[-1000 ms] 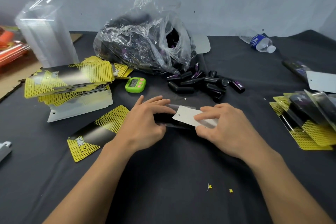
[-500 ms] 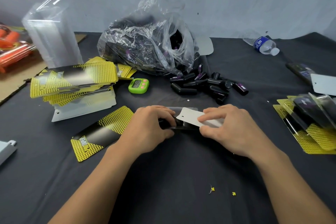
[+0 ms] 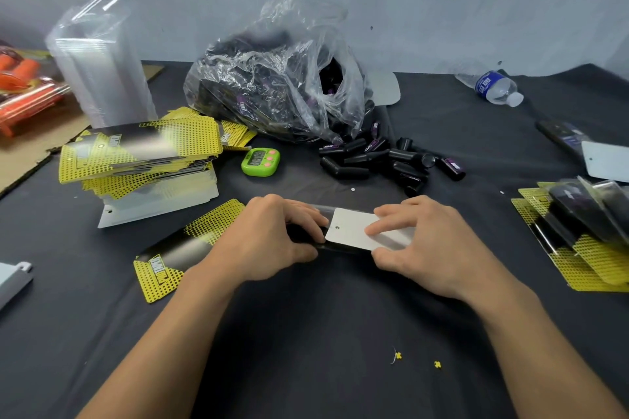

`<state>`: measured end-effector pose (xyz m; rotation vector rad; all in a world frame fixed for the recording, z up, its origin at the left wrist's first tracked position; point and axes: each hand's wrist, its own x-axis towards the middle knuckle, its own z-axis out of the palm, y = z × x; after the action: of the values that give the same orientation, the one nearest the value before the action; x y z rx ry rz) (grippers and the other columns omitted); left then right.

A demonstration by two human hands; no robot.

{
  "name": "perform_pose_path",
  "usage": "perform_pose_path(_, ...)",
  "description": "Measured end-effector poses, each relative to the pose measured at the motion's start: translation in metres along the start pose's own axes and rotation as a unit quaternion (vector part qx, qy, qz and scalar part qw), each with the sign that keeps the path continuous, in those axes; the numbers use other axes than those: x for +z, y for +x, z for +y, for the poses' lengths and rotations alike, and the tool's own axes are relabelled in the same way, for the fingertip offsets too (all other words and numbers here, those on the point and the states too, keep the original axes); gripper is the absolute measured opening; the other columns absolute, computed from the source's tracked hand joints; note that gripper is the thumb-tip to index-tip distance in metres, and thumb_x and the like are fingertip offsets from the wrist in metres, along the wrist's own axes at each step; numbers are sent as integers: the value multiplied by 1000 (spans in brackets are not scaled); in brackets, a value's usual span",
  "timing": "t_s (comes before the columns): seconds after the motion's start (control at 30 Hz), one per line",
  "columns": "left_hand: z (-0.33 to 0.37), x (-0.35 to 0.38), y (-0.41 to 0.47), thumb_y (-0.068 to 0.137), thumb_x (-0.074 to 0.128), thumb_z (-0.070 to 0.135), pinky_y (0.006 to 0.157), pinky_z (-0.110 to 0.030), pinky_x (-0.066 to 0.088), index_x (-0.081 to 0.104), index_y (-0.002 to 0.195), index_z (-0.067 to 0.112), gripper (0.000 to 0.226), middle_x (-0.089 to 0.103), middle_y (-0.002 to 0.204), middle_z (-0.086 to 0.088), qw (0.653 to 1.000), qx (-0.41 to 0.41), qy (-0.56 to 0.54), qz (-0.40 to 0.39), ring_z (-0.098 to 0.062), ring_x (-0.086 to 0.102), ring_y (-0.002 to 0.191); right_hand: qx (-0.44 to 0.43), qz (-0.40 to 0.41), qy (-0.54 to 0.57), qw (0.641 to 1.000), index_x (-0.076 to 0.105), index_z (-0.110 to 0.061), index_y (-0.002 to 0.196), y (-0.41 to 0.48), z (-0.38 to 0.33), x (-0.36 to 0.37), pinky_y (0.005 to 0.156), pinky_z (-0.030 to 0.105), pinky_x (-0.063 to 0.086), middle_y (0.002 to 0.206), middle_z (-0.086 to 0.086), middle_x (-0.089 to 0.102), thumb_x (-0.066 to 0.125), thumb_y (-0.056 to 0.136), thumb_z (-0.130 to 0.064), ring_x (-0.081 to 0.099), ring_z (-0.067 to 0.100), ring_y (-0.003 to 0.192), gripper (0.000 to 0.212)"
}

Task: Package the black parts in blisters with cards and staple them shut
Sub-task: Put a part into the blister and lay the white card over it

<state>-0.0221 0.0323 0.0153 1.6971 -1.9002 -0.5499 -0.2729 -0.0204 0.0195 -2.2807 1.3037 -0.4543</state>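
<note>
A clear blister with a black part inside lies on the black cloth at the centre. My left hand grips its left end, fingers curled over it. A card, white side up with a punched hole, sits partly in the blister, and my right hand pinches and presses its right end. Loose black parts lie behind, spilling from a clear plastic bag full of them. A single yellow-and-black card lies flat left of my left hand.
A pile of yellow cards and a stack of clear blisters stand at the left. A green timer sits mid-table. Finished packs lie at the right, a water bottle at the back right, a grey tool at the left edge.
My left fingers have curled tighter over the blister's end. The card has stayed about where it was under my right fingers. The view has shifted slightly.
</note>
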Motion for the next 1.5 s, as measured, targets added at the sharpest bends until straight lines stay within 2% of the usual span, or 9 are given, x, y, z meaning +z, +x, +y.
perform_pose_path(0.23,-1,-3,0,66,84,-2,95,-3,39,83,70,29,32,76,99,27,1000,1,-21,-7,15,62,107,2,7,17,1000,77,-53,94,2,6,1,85,-6,24,115,-36,58,78,71,-43,41,-9,117,25)
perform_pose_path(0.5,-2,-2,-2,72,81,-4,87,2,38,80,67,25,30,75,101,28,999,20,24,-2,15,62,106,1,-3,-37,999,75,-50,108,0,3,7,103,20,28,137,-29,58,81,73,-44,34,-8,123,35)
perform_pose_path(0.63,2,-1,-3,76,78,-5,86,2,38,77,69,24,29,72,103,28,998,38,52,-15,8,62,109,-8,12,-95,995,70,-45,121,0,0,15,104,23,27,138,-28,57,81,72,-43,39,5,130,50)
perform_pose_path(0.77,8,5,-5,78,71,-6,91,-12,46,77,79,28,35,71,104,29,996,46,81,17,5,60,108,29,17,-62,998,60,-49,130,2,5,19,110,34,41,137,-18,55,77,68,-49,44,14,130,64)
perform_pose_path(0.9,10,19,-4,72,63,-10,93,-30,51,76,75,26,39,73,105,21,992,34,95,73,-3,60,112,6,31,-80,996,63,-45,127,3,6,20,106,33,43,129,-25,58,78,71,-47,42,9,128,58)
perform_pose_path(1.1,11,41,-6,67,80,9,92,-20,33,67,73,24,21,74,104,14,982,34,122,143,-7,57,114,21,38,-79,996,64,-47,127,7,10,21,102,30,46,132,-19,58,71,66,-58,47,7,123,62)
perform_pose_path(1.17,9,40,-4,66,88,18,96,-23,39,69,73,27,22,73,113,17,985,11,89,145,-4,55,119,24,37,-79,996,64,-48,127,8,11,21,102,29,45,133,-19,58,68,64,-62,48,7,121,64)
perform_pose_path(1.37,-5,22,6,71,88,6,91,-1,36,73,64,22,22,70,105,27,998,9,-20,55,12,55,113,27,32,-60,997,64,-51,125,8,12,20,102,27,42,133,-22,57,59,58,-69,46,3,123,70)
perform_pose_path(1.5,-11,10,9,71,88,2,93,-3,37,73,65,16,21,73,102,26,999,25,-44,5,16,57,112,16,35,-70,997,65,-49,127,6,10,21,99,26,42,131,-25,58,66,63,-63,39,-1,123,65)
